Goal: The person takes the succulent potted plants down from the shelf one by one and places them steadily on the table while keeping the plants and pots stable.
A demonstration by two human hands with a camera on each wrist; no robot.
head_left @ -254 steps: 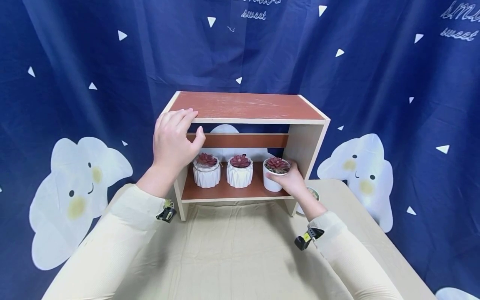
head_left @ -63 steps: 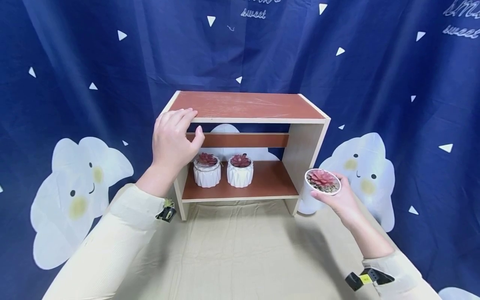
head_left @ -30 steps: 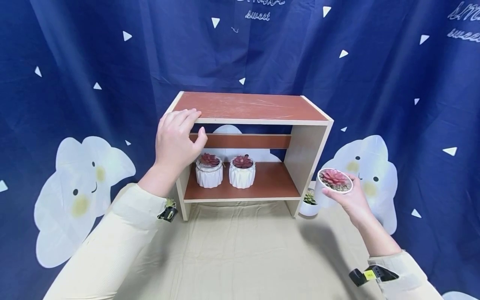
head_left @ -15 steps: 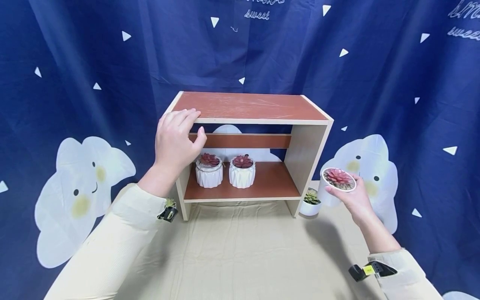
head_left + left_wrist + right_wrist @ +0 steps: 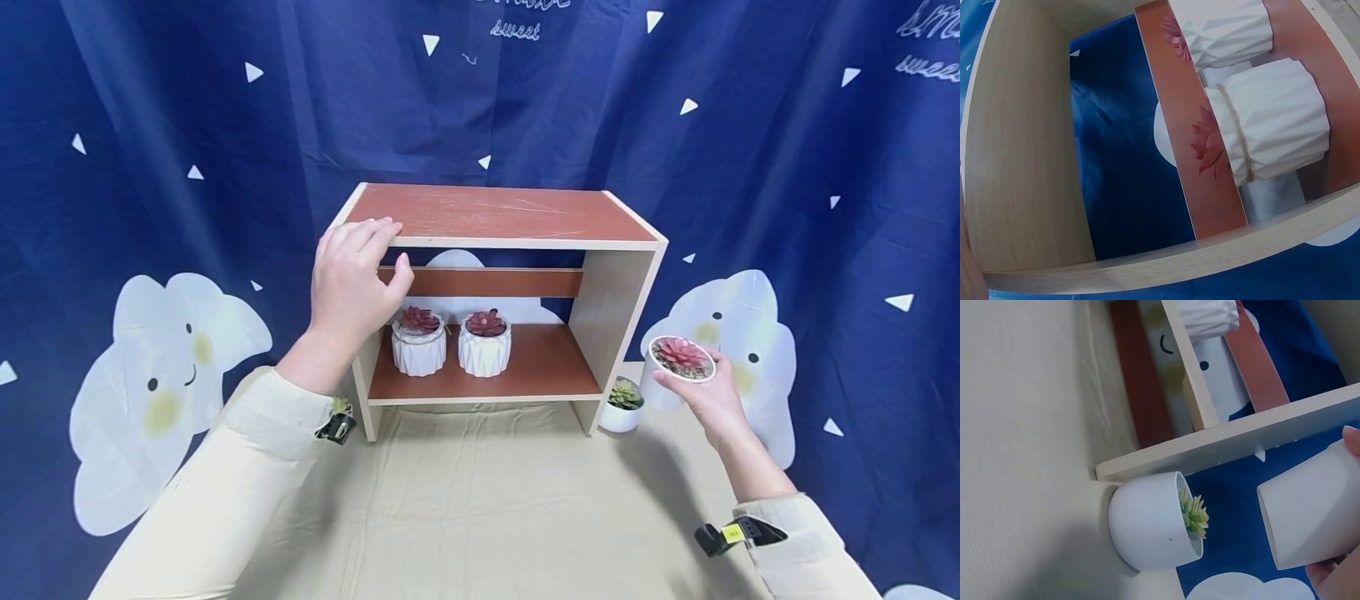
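Note:
In the head view, my left hand (image 5: 351, 275) rests on the upper left front corner of a small shelf unit (image 5: 495, 212), fingers lying over the top panel and thumb out to the side. My right hand (image 5: 716, 398) grips a white pot (image 5: 1310, 509) with a red succulent (image 5: 681, 354), held in the air right of the unit. Two white faceted pots with dark red succulents stand on the lower board: the left pot (image 5: 418, 355) has twine round it, plain in the left wrist view, and the right pot (image 5: 484, 355) stands beside it.
A low white pot (image 5: 621, 417) with a green succulent (image 5: 1194, 515) stands on the beige tablecloth (image 5: 480, 500), close to the unit's right side panel (image 5: 611, 312). Behind everything hangs a dark blue curtain (image 5: 420, 108) with clouds and triangles.
My right hand has taken the red succulent's pot off the lower board's right end and carried it out rightward. Over the last second it drifts slightly right. My left hand stays put.

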